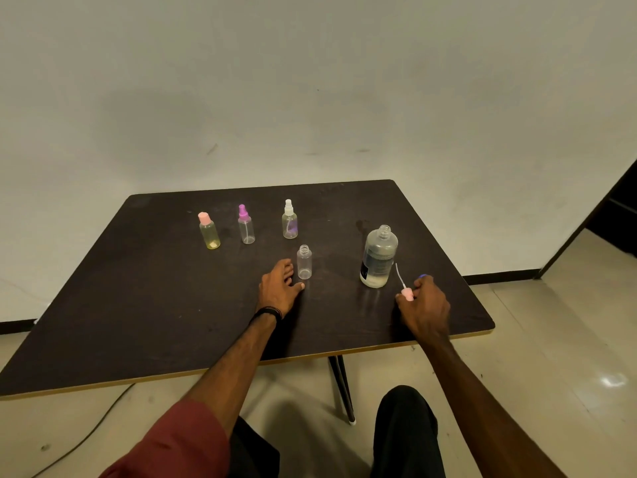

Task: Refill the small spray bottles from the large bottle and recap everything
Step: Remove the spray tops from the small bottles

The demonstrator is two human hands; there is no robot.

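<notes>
Dark tabletop (172, 305) carries 3 capped small bottles in a far row, pink-capped (209, 231), purple-sprayer (246, 225) and white-sprayer (289, 219), with an uncapped clear small bottle (304, 262) upright nearer the person. Just beside that bottle the left hand (277, 289) rests on the table, fingers relaxed and holding nothing. Right of it stands the open large bottle (378, 257), and near its base the right hand (427, 305) pinches a pink spray cap (407, 293), its dip tube angled upward.

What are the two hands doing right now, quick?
Left hand: open, resting on the table beside the small open bottle.
Right hand: holding the pink spray top.
</notes>
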